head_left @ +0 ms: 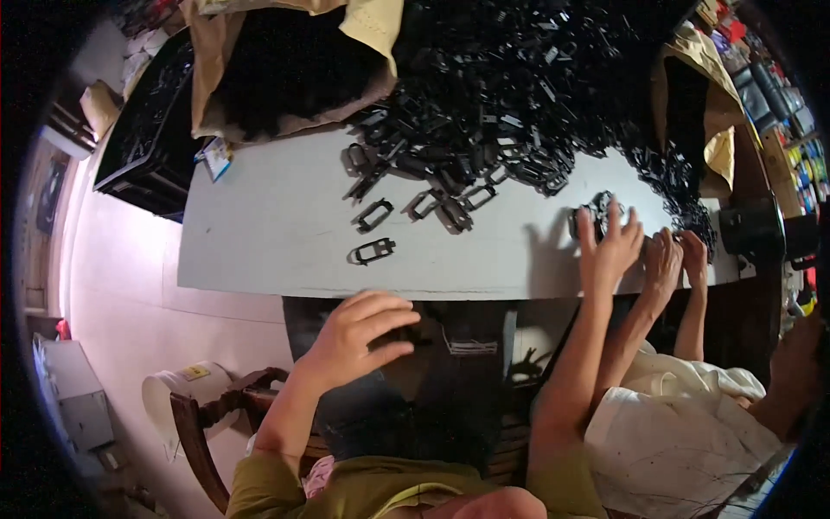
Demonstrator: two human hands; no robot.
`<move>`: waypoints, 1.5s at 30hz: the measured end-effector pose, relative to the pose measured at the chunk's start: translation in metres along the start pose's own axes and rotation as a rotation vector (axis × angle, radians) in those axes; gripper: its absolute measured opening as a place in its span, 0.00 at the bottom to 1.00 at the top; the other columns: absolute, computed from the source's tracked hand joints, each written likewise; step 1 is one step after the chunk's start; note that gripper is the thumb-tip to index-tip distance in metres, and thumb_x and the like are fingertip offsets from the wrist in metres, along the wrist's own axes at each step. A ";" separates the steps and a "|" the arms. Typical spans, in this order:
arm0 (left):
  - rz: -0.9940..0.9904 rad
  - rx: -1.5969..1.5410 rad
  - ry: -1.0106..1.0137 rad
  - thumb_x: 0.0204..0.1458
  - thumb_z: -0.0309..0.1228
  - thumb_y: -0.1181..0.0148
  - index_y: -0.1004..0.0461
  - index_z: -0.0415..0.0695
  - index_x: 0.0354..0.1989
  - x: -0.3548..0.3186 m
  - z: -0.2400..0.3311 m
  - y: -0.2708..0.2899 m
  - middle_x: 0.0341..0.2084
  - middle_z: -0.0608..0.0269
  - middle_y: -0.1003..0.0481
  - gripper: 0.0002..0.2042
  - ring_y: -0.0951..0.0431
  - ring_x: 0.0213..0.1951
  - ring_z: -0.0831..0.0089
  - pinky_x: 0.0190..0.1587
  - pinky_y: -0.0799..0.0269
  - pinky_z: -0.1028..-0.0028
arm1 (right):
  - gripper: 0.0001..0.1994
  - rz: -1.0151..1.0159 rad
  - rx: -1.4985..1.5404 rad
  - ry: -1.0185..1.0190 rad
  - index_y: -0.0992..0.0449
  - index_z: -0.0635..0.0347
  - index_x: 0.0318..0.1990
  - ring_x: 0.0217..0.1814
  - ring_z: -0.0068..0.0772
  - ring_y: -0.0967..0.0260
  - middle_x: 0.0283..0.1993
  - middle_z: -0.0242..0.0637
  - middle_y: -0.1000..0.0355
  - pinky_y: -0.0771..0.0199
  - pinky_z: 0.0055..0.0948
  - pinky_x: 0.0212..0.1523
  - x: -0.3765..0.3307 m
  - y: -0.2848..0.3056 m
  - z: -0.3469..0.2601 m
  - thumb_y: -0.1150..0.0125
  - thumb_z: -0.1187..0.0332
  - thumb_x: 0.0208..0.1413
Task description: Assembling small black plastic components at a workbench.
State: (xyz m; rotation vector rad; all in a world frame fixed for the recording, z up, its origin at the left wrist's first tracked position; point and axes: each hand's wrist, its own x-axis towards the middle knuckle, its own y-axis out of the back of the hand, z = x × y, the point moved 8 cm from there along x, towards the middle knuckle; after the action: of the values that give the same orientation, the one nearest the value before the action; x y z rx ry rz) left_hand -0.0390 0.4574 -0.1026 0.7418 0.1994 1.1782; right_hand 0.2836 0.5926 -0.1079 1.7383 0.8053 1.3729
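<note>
My left hand (367,333) hovers in front of the table's near edge, above my lap, with its fingers apart and nothing visible in them. My right hand (610,246) reaches over the right part of the white table, fingers spread. Just beyond its fingertips lies a small cluster of black plastic parts (603,204); whether the fingertips touch them I cannot tell. Several black plastic frames (374,214) lie loose left of centre. One black frame with a cut-out (374,252) rests nearest the table's front edge.
A large heap of black parts (519,95) covers the far table (268,233). Open brown paper sacks (207,78) (722,91) stand on both sides. A co-worker's hands (664,264) work close to my right arm. A wooden chair (194,441) and white bucket (164,398) stand lower left.
</note>
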 end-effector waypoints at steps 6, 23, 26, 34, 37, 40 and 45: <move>0.253 0.200 0.084 0.47 0.29 0.38 0.23 0.44 0.40 0.028 -0.030 0.057 0.43 0.60 0.26 0.11 0.27 0.47 0.62 0.49 0.31 0.67 | 0.31 -0.279 -0.042 -0.054 0.41 0.39 0.65 0.71 0.53 0.57 0.70 0.46 0.53 0.64 0.67 0.63 0.020 -0.053 0.024 0.56 0.40 0.56; 0.370 0.226 0.195 0.44 0.26 0.37 0.27 0.40 0.31 0.117 -0.105 0.097 0.31 0.58 0.29 0.07 0.26 0.33 0.62 0.36 0.30 0.67 | 0.18 -0.020 0.523 0.299 0.29 0.59 0.52 0.63 0.54 0.46 0.59 0.48 0.38 0.49 0.52 0.61 -0.051 0.030 -0.089 0.41 0.66 0.53; 0.241 0.186 0.196 0.42 0.28 0.34 0.28 0.39 0.29 0.116 -0.104 0.082 0.29 0.56 0.31 0.10 0.27 0.32 0.61 0.35 0.30 0.66 | 0.10 0.045 0.667 0.202 0.24 0.61 0.42 0.51 0.47 0.35 0.47 0.44 0.31 0.35 0.38 0.51 -0.054 0.048 -0.080 0.41 0.75 0.50; 0.256 0.394 0.202 0.42 0.27 0.35 0.26 0.39 0.33 0.103 -0.080 0.080 0.30 0.59 0.30 0.10 0.27 0.34 0.59 0.37 0.30 0.68 | 0.12 -0.015 0.404 0.466 0.22 0.59 0.39 0.38 0.41 0.33 0.37 0.39 0.32 0.32 0.35 0.36 -0.090 0.059 -0.116 0.36 0.75 0.44; 0.377 0.090 0.246 0.42 0.24 0.36 0.26 0.38 0.36 0.072 -0.078 0.088 0.30 0.62 0.28 0.11 0.26 0.32 0.69 0.34 0.30 0.74 | 0.13 -0.042 0.416 0.495 0.23 0.60 0.41 0.38 0.40 0.32 0.38 0.39 0.32 0.31 0.34 0.34 -0.111 0.047 -0.128 0.35 0.75 0.43; 0.449 -0.529 0.386 0.43 0.19 0.40 0.27 0.37 0.37 0.036 -0.069 0.070 0.32 0.64 0.27 0.11 0.26 0.31 0.80 0.32 0.30 0.80 | 0.14 -0.064 0.458 0.484 0.24 0.61 0.41 0.37 0.41 0.31 0.40 0.41 0.32 0.29 0.33 0.33 -0.116 0.047 -0.132 0.36 0.76 0.44; 0.282 -0.983 0.332 0.43 0.14 0.47 0.26 0.35 0.39 0.015 -0.051 0.013 0.35 0.58 0.24 0.13 0.23 0.36 0.73 0.41 0.27 0.76 | 0.17 -0.418 0.509 0.281 0.31 0.64 0.44 0.37 0.48 0.31 0.41 0.44 0.33 0.28 0.35 0.35 -0.103 0.041 -0.136 0.39 0.77 0.43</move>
State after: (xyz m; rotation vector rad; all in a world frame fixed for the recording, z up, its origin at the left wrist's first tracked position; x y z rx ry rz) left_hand -0.0689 0.4949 -0.1297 -0.3034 -0.2205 1.4643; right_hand 0.1288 0.5098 -0.1063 1.6161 1.6876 1.1976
